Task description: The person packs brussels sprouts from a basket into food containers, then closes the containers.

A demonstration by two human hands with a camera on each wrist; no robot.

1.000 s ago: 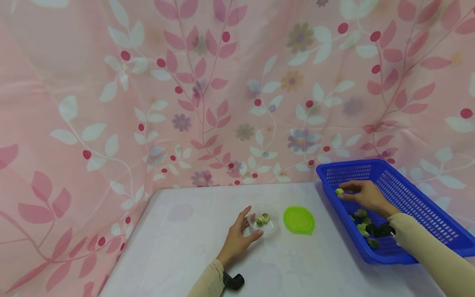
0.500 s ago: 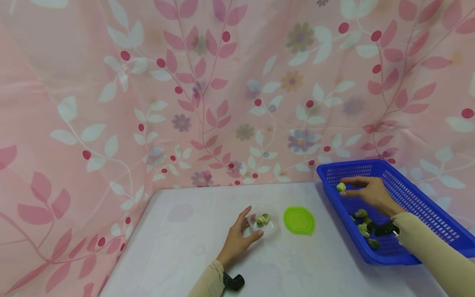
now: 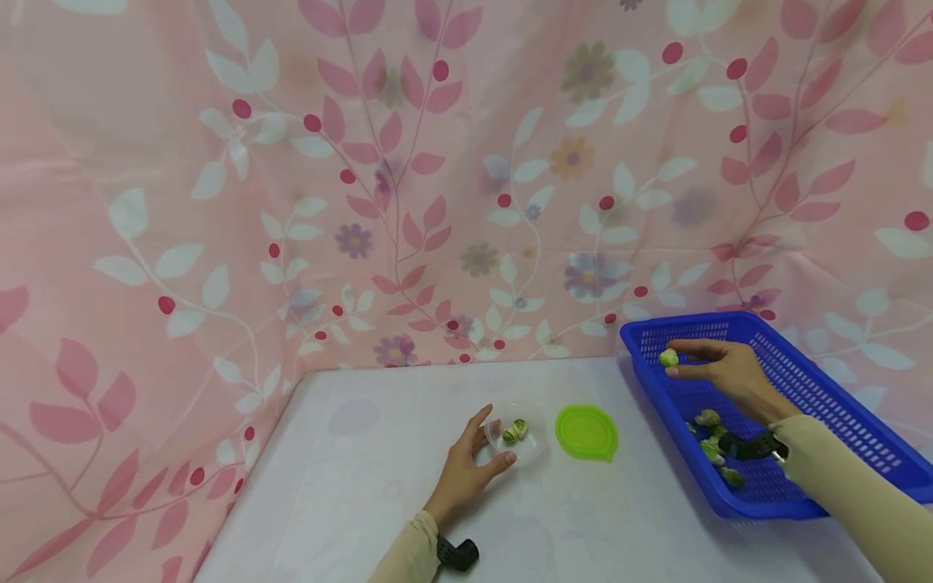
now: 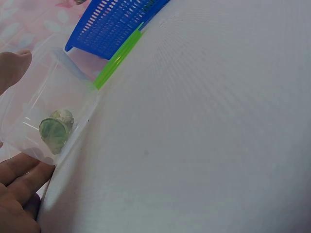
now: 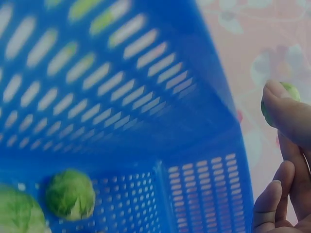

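My left hand (image 3: pixel 465 476) holds a clear round plastic container (image 3: pixel 538 452) on the table, thumb on the near side and fingers round the left. Inside it lie two Brussels sprouts (image 3: pixel 514 431); the left wrist view shows them through the wall, with the thumb (image 4: pixel 14 68) at the rim. Between thumb and fingertips, my right hand (image 3: pixel 736 379) pinches another Brussels sprout (image 3: pixel 668 357), raised above the left side of a blue basket (image 3: pixel 676 429). That sprout is partly hidden behind the thumb in the right wrist view.
Several loose sprouts (image 5: pixel 72 195) lie on the basket floor. A bright green lid (image 3: pixel 586 432) lies flat on the white-covered table (image 3: pixel 350 486), between container and basket. Behind the table hangs a pink floral cloth (image 3: pixel 437 202).
My right hand has lifted slightly, bringing the pinched sprout up a little within the basket area. The left hand and the container stay in place.
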